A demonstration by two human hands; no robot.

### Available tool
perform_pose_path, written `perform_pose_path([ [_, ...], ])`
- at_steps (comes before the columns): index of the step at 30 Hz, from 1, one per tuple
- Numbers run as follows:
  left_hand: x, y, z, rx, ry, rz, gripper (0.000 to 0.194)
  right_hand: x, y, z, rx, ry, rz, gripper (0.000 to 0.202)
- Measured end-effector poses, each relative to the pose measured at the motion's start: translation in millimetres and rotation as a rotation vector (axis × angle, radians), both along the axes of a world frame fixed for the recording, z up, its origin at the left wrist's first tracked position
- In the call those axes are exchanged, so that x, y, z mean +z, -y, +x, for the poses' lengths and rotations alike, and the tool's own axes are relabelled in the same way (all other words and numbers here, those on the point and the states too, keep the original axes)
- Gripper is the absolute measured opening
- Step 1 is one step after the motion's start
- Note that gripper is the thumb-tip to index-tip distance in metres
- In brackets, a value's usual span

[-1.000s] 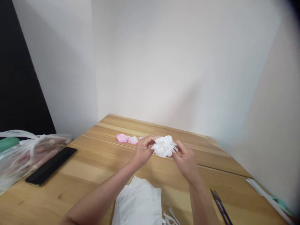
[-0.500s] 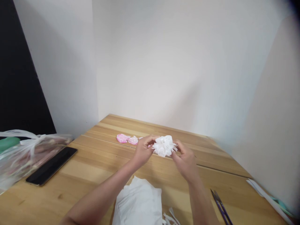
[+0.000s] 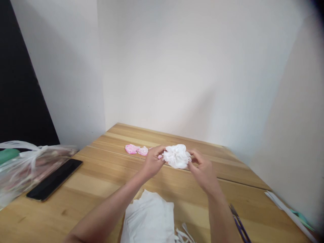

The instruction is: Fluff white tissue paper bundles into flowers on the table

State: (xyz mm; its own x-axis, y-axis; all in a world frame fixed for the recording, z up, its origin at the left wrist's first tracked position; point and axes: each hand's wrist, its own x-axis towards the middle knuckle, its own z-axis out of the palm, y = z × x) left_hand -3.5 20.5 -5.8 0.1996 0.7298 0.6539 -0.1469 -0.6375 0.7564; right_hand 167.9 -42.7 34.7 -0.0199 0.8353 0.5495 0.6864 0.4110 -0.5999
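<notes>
A ruffled white tissue paper flower (image 3: 176, 156) is held up above the table between my two hands. My left hand (image 3: 154, 162) pinches its left edge with thumb and fingers. On the other side, my right hand (image 3: 202, 167) grips the right edge, where thin fringed ends stick out. Behind my left hand lie a pink-edged paper flower (image 3: 131, 149) and a paler pink one (image 3: 143, 151); more pink shows partly hidden by my fingers. Below my forearms rests a stack of white tissue paper (image 3: 149, 217), with cut white strips (image 3: 184, 234) beside it.
Purple-handled scissors (image 3: 239, 224) lie to the right of my right forearm. A black phone (image 3: 54, 180) and a clear plastic bag (image 3: 32, 168) sit at the left. White folded paper (image 3: 286, 209) is along the right edge of the wooden table (image 3: 101, 189). Walls rise behind.
The white flower has turned so its ruffled centre faces me more, and its petals look more spread. Both hands stay on it, my right hand shifted slightly.
</notes>
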Motion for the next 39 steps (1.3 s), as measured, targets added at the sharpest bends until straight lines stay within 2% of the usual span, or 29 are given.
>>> perform_pose_path([
  [4,4.5,-1,-1,0.001,0.043,-0.132,0.023,-0.3,1,2,-0.005,-0.060,-0.017,0.026],
  [10,6.4,0,1,-0.116,0.107,-0.208,0.020,-0.2,2,1,0.048,-0.102,-0.027,0.031],
  [21,-4.9,-6,2,-0.077,-0.026,-0.134,0.017,3.9,7,0,0.028,-0.130,-0.010,0.036],
  [29,-2.3,-4,1,-0.094,-0.040,-0.121,0.017,3.5,6,0,0.015,-0.101,-0.003,0.036],
  [33,-2.1,-6,2,-0.164,0.083,-0.222,0.015,1.6,4,1,0.020,-0.132,-0.004,0.035],
  [39,-1.4,-6,7,-0.419,0.343,-0.546,0.033,-1.6,3,2,0.029,-0.203,-0.018,0.036],
])
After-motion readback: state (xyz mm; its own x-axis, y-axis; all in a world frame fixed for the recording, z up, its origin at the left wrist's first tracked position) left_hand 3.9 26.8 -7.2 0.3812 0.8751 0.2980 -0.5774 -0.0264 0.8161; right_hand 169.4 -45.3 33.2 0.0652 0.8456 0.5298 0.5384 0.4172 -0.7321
